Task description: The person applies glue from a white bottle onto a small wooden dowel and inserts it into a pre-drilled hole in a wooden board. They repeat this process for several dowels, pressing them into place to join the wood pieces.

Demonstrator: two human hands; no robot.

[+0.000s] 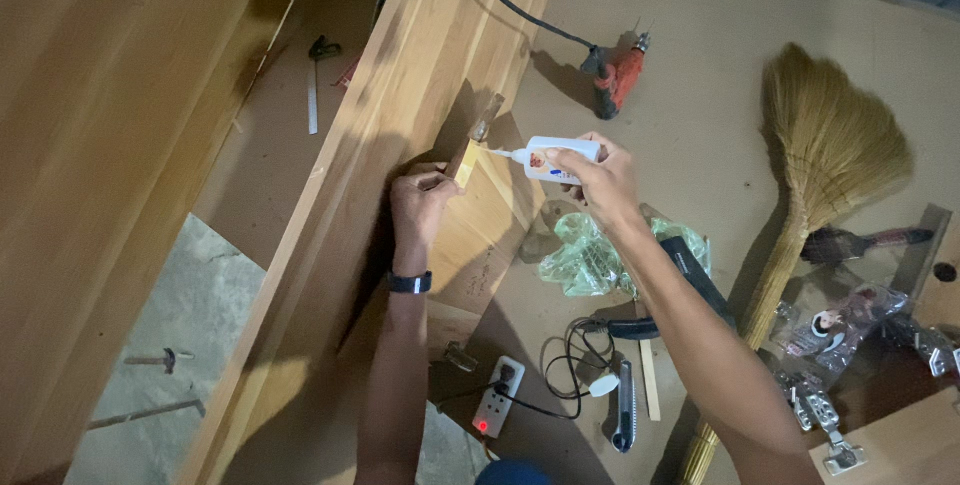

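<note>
Head view is showing a gluing step in hand: the right hand (600,180) is gripping a small white plastic glue bottle (552,158), its nozzle pointing at the end of a small pale wooden strip (466,157). The left hand (420,207) is closed around that strip, pressing it against the long light-brown wooden board (380,145) that is standing on edge. The red power drill (618,75) and straw broom (825,160) are lying well apart. The next move probably calls for a steady squeeze and a nozzle kept on the strip's end.
</note>
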